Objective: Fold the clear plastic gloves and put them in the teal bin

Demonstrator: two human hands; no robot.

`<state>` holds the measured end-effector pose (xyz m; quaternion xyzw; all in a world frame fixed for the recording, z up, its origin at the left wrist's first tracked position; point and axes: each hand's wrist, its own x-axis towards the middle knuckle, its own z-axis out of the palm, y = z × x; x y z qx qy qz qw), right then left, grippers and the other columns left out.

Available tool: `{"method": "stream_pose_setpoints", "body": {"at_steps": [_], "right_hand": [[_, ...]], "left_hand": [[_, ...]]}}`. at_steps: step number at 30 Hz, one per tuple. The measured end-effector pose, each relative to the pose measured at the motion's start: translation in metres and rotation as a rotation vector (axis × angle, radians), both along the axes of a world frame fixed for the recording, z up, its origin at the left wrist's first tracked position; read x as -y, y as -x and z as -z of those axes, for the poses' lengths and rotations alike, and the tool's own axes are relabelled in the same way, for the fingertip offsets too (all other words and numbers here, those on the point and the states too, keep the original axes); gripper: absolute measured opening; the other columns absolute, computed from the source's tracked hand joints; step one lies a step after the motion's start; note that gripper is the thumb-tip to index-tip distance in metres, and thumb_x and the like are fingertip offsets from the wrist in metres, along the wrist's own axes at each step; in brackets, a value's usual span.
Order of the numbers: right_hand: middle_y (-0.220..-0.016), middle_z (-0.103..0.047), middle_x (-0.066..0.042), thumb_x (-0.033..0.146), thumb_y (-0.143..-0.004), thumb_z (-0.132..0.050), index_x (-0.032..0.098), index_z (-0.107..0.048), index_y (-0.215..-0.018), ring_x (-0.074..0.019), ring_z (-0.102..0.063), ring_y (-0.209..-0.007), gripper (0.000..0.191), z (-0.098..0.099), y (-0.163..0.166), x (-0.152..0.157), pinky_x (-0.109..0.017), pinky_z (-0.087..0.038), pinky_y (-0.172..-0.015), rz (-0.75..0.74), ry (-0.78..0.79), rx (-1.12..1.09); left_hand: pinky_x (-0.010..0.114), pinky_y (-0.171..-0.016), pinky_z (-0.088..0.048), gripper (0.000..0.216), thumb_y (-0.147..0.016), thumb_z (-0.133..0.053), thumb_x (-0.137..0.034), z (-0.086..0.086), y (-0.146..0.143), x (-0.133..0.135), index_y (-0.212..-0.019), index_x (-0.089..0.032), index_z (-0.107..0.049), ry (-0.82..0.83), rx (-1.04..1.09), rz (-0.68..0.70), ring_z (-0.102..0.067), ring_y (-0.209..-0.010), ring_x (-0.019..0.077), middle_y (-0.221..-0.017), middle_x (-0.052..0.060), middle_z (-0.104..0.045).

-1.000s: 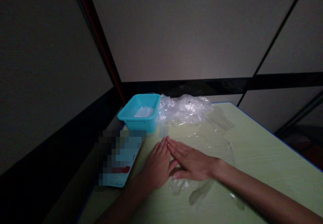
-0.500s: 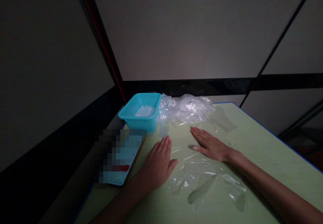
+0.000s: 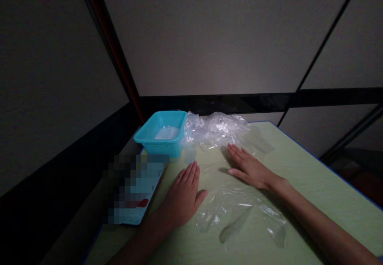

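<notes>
A clear plastic bag (image 3: 239,205) lies spread on the pale green table, its near end wrinkled. My left hand (image 3: 183,197) rests flat along the bag's left side, fingers stretched out and thumb apart. Over the bag's far right part is my right hand (image 3: 249,167), palm down with fingers extended. A shadow beside its fingers suggests it is slightly raised from the surface. Neither hand grips anything. Just beyond the right fingertips sits a crumpled heap of clear plastic bags (image 3: 220,125).
A turquoise plastic basin (image 3: 158,147) stands at the back left with a whitish translucent item (image 3: 167,133) inside. Nearer, left of my left hand, lies a flat light-blue object (image 3: 149,185), partly blurred out. Walls (image 3: 209,50) border the table's back and left.
My right hand has lifted a little, and the shadow by its fingers has grown. My left hand stays flat in place. The whole view has shifted slightly.
</notes>
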<state>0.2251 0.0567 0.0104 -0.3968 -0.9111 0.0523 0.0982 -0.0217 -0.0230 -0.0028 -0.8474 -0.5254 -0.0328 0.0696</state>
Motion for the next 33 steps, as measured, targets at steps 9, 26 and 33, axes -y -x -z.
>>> {"method": "stream_pose_setpoints", "body": {"at_steps": [9,26,33], "right_hand": [[-0.146,-0.008,-0.015,0.061,-0.085,-0.028,0.006,-0.008,-0.141,-0.0207,-0.005,-0.135,0.081,-0.011,0.051,0.032,-0.038,-0.008,-0.11,-0.405,0.186,-0.009],[-0.147,-0.012,-0.011,0.057,-0.088,-0.026,0.012,-0.011,-0.142,-0.0204,-0.009,-0.135,0.071,0.008,-0.009,-0.008,-0.042,-0.013,-0.109,-0.178,0.12,0.059],[-0.146,-0.014,-0.01,0.057,-0.088,-0.027,0.015,-0.01,-0.142,-0.0214,-0.01,-0.134,0.071,0.01,-0.009,-0.006,-0.043,-0.015,-0.109,-0.158,0.104,0.042]], "left_hand": [[0.041,-0.103,-0.029,0.058,-0.088,-0.036,-0.041,0.005,0.002,-0.002,-0.129,0.0,-0.035,-0.04,0.016,0.025,-0.025,-0.13,0.0288,-0.139,0.022,-0.03],[0.039,-0.104,-0.028,0.059,-0.09,-0.031,-0.042,-0.002,0.002,0.0,-0.131,0.0,-0.032,-0.006,-0.01,0.027,-0.026,-0.13,0.027,-0.139,0.021,-0.029],[0.037,-0.103,-0.028,0.06,-0.09,-0.029,-0.044,-0.003,0.003,0.0,-0.132,-0.002,-0.031,-0.001,0.013,0.03,-0.026,-0.13,0.0254,-0.14,0.02,-0.03]]}}
